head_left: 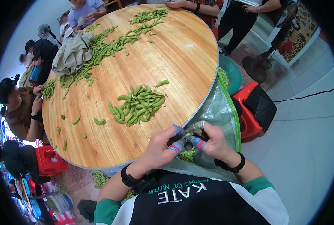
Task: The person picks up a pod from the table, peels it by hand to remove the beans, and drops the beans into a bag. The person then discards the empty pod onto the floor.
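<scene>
My left hand (161, 144) and my right hand (213, 140) meet just past the table's near edge, with their fingers closed in a pinch. Grey and blue cloth covers wrap the thumbs and fingertips. Between them shows a bit of a green bean pod (189, 134), mostly hidden by the fingers. Below the hands, shelled green beans (186, 155) lie in an opening at my lap. On the round wooden table (167, 56), a pile of green bean pods (140, 105) sits a little beyond my left hand.
A long heap of pods (103, 47) and a grey cloth (74, 53) lie across the table. Several people sit around it. At the right are a clear plastic sheet (219, 112), a teal basin (232, 75), a red stool (245, 108) and a standing fan (262, 62).
</scene>
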Tool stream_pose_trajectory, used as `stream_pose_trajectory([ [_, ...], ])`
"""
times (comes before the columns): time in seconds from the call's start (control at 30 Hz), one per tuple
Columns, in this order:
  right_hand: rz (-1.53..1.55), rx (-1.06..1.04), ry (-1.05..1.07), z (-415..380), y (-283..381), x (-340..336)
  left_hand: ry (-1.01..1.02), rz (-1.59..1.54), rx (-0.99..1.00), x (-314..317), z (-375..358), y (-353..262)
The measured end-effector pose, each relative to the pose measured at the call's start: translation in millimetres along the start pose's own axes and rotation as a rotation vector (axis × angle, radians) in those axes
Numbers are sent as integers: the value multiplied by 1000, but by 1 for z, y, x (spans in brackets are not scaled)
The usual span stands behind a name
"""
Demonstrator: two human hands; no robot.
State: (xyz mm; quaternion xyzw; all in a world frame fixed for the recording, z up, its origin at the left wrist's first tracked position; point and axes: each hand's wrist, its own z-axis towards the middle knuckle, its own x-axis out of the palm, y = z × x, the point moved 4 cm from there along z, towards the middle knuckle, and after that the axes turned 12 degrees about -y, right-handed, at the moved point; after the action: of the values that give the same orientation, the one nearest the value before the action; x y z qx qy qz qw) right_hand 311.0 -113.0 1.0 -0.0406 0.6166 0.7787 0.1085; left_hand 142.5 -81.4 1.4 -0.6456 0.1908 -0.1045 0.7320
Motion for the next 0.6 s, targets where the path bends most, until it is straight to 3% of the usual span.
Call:
stream_pose_trajectory([
  [0.07,-218,-209,20,-2,3,2,55,189,119,0,-1,-3],
  [0.1,-216,-206,23,-4,4,4,54,188,115,0,-2,-4],
  [0.17,-185,-208,-38,-3,6,5,74,358,382,6,-5,-14],
  [0.3,-300,-253,-27,-5,0,2,39,386,426,12,-4,-12],
  [0.6,-256,-105,11,-6,0,-2,-2,362,413,11,-3,-4],
])
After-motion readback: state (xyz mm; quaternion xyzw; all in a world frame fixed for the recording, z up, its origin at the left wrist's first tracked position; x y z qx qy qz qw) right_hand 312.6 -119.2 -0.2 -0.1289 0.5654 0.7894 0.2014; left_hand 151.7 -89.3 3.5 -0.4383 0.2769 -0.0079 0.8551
